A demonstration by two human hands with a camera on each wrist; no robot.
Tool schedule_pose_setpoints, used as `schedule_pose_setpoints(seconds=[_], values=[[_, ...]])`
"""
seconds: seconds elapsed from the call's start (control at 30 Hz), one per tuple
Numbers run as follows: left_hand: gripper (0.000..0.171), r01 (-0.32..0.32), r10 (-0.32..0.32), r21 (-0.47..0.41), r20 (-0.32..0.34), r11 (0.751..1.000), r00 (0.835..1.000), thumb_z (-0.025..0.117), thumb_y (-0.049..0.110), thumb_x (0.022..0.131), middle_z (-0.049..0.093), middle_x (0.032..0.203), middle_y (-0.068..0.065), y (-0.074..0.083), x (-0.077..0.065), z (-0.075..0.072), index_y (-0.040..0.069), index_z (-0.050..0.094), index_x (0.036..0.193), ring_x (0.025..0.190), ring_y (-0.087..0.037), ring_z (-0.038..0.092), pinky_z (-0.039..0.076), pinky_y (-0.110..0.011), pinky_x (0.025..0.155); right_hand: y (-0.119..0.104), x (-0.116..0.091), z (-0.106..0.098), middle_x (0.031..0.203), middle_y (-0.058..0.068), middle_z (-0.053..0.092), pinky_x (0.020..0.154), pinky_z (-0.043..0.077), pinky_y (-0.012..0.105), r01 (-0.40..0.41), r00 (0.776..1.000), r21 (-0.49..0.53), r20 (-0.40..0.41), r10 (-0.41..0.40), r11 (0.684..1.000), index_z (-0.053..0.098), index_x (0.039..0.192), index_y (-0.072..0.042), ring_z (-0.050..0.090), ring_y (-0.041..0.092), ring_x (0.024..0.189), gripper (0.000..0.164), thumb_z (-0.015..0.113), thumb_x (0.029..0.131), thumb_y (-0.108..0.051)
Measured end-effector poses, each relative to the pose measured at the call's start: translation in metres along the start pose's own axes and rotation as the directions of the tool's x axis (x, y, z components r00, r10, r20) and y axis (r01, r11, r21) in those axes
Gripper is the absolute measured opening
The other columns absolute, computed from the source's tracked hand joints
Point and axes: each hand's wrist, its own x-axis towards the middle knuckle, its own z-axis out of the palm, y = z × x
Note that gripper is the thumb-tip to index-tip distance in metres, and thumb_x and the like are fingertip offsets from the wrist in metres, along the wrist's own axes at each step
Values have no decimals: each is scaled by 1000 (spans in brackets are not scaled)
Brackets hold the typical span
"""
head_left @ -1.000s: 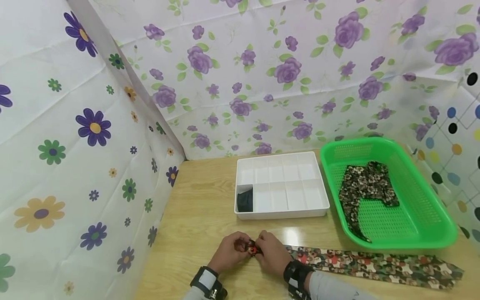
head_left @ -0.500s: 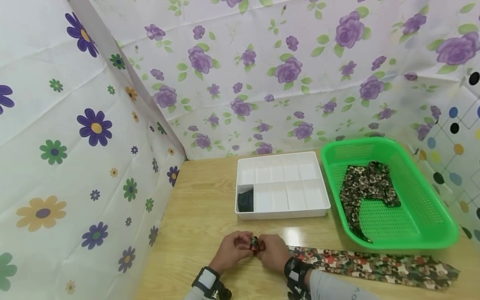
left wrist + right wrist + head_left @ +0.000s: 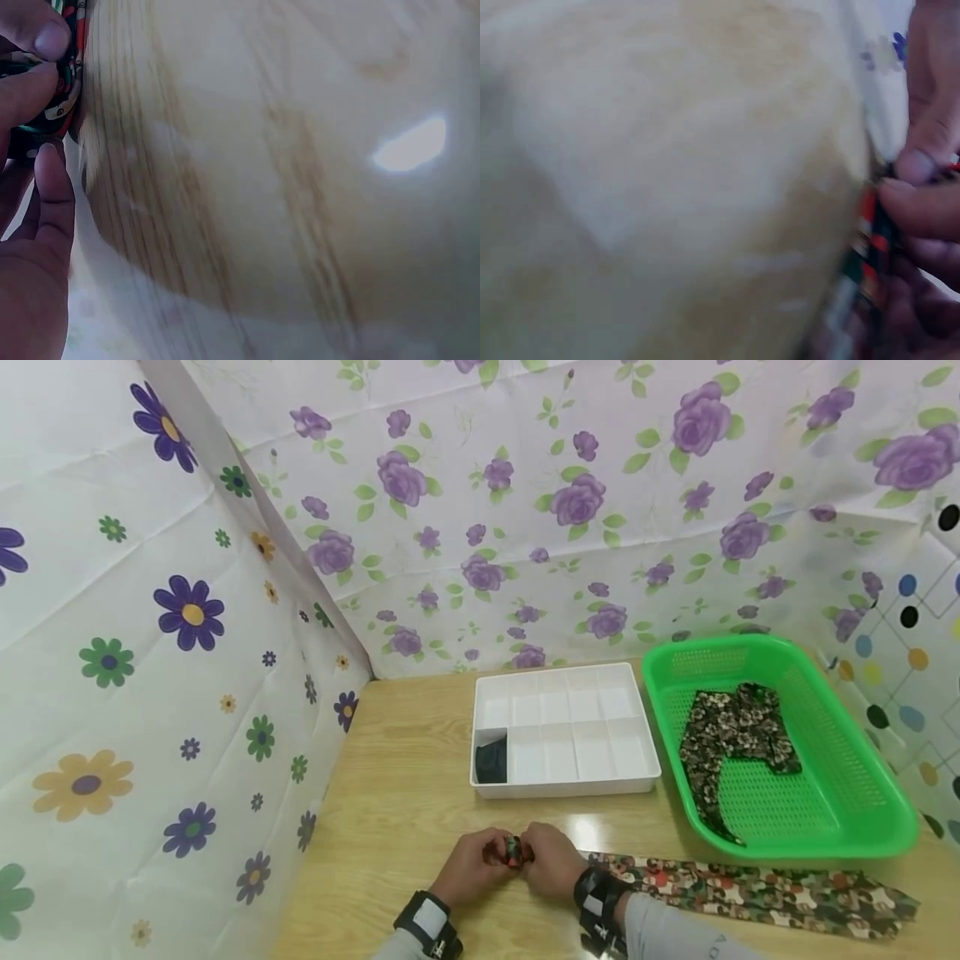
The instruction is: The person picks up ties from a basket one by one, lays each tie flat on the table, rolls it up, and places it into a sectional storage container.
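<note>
A necktie (image 3: 757,893) with a multicoloured camouflage-like print lies flat along the table's front, its wide pointed end to the right. Its narrow end is bunched into a small roll (image 3: 513,850) between both hands. My left hand (image 3: 468,870) pinches the roll from the left with thumb and fingers. My right hand (image 3: 553,864) pinches the roll's right side, where the strip runs in under that hand. In the left wrist view, fingertips press around the dark printed roll (image 3: 56,112). The right wrist view shows the strip (image 3: 866,255) blurred below the fingers.
Behind the hands stands a white compartment tray (image 3: 566,791), with a rolled dark cloth (image 3: 491,762) in its front left compartment. To its right is a green basket (image 3: 840,810) holding a dark floral necktie (image 3: 738,727). Floral sheets hang around the wooden table (image 3: 405,735).
Both hands have shifted slightly right. The roll has turned between the fingers, and the necktie's wide tip has slid a little to the left.
</note>
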Motion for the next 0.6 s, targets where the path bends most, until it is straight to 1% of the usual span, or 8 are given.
schedule_pose_setpoints(seconds=[0.1, 0.17, 0.2, 0.27, 0.33, 0.43, 0.5, 0.6], values=[[23, -13, 13, 13, -4, 1000, 1000, 82, 1, 84, 74, 117, -10, 0, 1, 3, 13, 63, 85, 88, -1, 64, 57, -19, 72, -1, 0, -11, 79, -6, 50, 59, 38, 23, 18, 1000, -30, 20, -18, 999, 59, 72, -19, 44, 9, 68, 22, 77, 73, -6], [23, -24, 24, 18, -4, 1000, 1000, 81, -3, 83, 74, 113, -10, 0, 1, 4, 12, 63, 85, 87, 1, 64, 58, -19, 72, -2, -1, -17, 89, -3, 55, 63, 44, 25, 31, 999, -42, 15, -31, 999, 63, 86, -15, 52, 11, 75, 20, 79, 76, -9], [24, -28, 28, 31, -6, 999, 1000, 80, -4, 82, 74, 113, -9, 0, 2, 5, 12, 63, 85, 86, 1, 64, 58, -19, 72, -4, -1, -20, 95, -2, 57, 66, 47, 27, 40, 999, -44, 9, -39, 998, 65, 94, -14, 55, 12, 80, 23, 80, 78, -10], [24, -45, 46, 71, -12, 996, 999, 79, -5, 81, 74, 106, -6, 1, 3, 6, 13, 63, 86, 82, 3, 61, 57, -19, 70, -8, -2, -25, 108, -1, 60, 74, 52, 29, 58, 998, -45, 7, -58, 997, 63, 111, -13, 59, 13, 90, 36, 83, 80, -13], [26, -53, 55, 119, -16, 991, 998, 78, -5, 80, 72, 99, -2, 2, 5, 5, 14, 62, 87, 80, 3, 59, 55, -18, 69, -13, -4, -28, 116, -2, 62, 81, 55, 31, 105, 994, -65, 11, -105, 992, 63, 119, -15, 61, 12, 97, 43, 85, 82, -18], [27, -49, 52, 188, -12, 981, 999, 79, -2, 79, 68, 94, 5, 4, 7, 5, 17, 62, 88, 79, 3, 56, 52, -18, 68, -19, -8, -31, 110, -5, 63, 79, 54, 28, 155, 988, -103, 31, -153, 983, 65, 113, -17, 58, 7, 92, 36, 84, 83, -19], [27, -42, 45, 236, -6, 971, 999, 80, 2, 79, 67, 95, 8, 5, 8, 5, 20, 62, 89, 82, 2, 54, 50, -18, 72, -19, -9, -31, 103, -7, 61, 75, 52, 26, 174, 985, -134, 29, -171, 976, 65, 107, -17, 55, 6, 88, 29, 84, 84, -19], [27, -45, 46, 297, 4, 954, 999, 83, 8, 80, 68, 101, 10, 6, 7, 5, 23, 62, 89, 88, -1, 53, 48, -20, 80, -12, -10, -25, 95, -9, 57, 70, 47, 23, 190, 981, -197, -7, -195, 962, 63, 98, -19, 50, 5, 82, 24, 83, 85, -21]])
